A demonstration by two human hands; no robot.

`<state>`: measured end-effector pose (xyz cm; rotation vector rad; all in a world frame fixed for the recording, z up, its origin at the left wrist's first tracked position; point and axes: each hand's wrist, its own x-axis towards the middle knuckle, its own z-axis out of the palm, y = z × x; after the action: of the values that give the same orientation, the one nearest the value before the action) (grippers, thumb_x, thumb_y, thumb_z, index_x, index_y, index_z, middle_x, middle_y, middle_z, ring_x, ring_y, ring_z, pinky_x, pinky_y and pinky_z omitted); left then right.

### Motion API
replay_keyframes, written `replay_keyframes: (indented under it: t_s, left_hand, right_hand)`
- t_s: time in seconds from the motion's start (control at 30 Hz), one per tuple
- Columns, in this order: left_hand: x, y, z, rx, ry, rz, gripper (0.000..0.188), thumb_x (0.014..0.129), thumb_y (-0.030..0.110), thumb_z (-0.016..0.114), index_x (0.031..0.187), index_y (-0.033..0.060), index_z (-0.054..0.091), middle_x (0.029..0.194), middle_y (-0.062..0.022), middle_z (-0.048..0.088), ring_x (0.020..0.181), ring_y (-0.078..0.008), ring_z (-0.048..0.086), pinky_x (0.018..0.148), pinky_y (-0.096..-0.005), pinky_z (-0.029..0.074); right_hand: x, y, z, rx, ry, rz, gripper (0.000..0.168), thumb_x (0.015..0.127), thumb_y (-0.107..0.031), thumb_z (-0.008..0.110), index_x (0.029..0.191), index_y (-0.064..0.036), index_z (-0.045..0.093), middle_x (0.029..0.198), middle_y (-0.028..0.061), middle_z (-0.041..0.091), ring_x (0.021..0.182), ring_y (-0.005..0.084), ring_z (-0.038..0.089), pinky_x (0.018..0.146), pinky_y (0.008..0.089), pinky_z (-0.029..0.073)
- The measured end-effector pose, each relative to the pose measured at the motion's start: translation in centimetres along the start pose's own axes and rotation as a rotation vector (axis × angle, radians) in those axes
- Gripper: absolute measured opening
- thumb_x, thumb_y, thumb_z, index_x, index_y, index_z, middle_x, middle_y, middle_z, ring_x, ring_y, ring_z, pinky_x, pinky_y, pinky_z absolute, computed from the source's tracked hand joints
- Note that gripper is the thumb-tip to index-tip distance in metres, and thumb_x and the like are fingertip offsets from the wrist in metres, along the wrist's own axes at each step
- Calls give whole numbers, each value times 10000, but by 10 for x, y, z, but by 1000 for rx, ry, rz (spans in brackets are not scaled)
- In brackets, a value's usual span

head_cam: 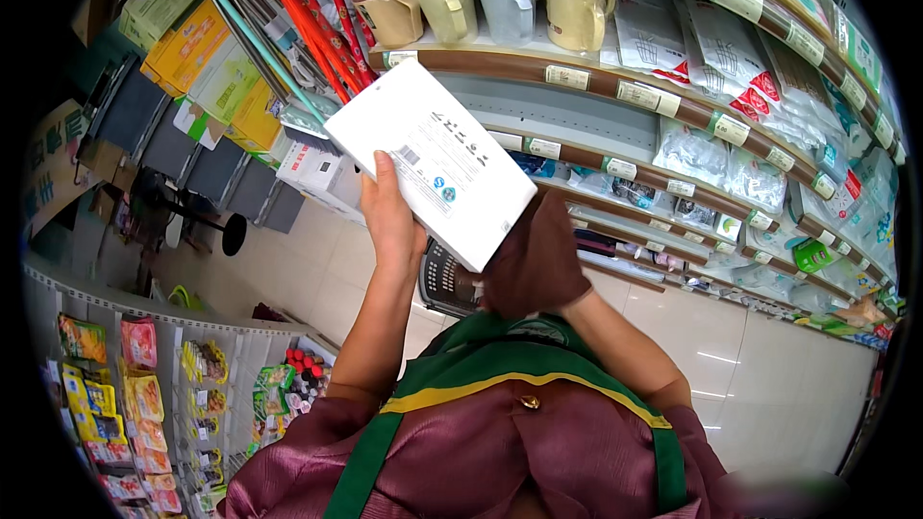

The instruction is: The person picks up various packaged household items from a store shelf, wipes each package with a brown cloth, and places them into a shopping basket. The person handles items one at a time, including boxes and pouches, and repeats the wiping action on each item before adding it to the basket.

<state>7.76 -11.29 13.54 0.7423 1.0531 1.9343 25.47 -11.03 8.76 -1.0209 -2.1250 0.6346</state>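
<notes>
A flat white box (440,166) with printed text and a barcode is held tilted in front of my chest. My left hand (391,213) grips its left edge, the thumb lying on the printed face. A dark brown cloth (537,259) covers my right hand (548,267) and touches the box's lower right corner; the fingers beneath it are hidden. Under the box, part of a dark plastic basket (447,281) shows near the green apron (497,346) that I wear.
Curved store shelves (505,65) ahead hold plastic mugs (505,3) and bagged goods. Brooms and mops with a teal handle (252,36) stand at upper left beside stacked cartons (231,79). A rack of snack packets (144,396) is at lower left.
</notes>
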Motion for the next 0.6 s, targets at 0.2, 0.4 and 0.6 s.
replay_keyframes:
  t_s: [0.2, 0.4, 0.6]
  left_hand:
    - [-12, -14, -11, -111, -165, -45, 625, 943, 476, 260, 1344, -3, 260, 1351, -141, 356, 1204, -254, 414, 973, -365, 376]
    - [8, -45, -22, -300, -282, -342, 468, 932, 374, 365, 1268, 48, 384, 1080, -152, 571, 1014, -285, 566, 892, -399, 455]
    - [28, -78, -32, -356, -236, -400, 294, 862, 387, 490, 730, 128, 445, 593, -21, 417, 562, -152, 407, 588, -283, 395]
  right_hand:
    - [-1, 13, 0, -186, 262, -77, 493, 651, -231, 673, 1075, -16, 540, 977, 181, 562, 889, 335, 527, 734, 371, 393]
    - [-5, 25, 32, 410, -101, -192, 548, 767, -360, 615, 1181, -42, 446, 1015, 117, 556, 889, 243, 560, 770, 303, 445]
    - [-28, 27, 37, 586, -270, -93, 381, 711, -252, 559, 1011, -37, 462, 887, 115, 512, 791, 252, 517, 691, 332, 442]
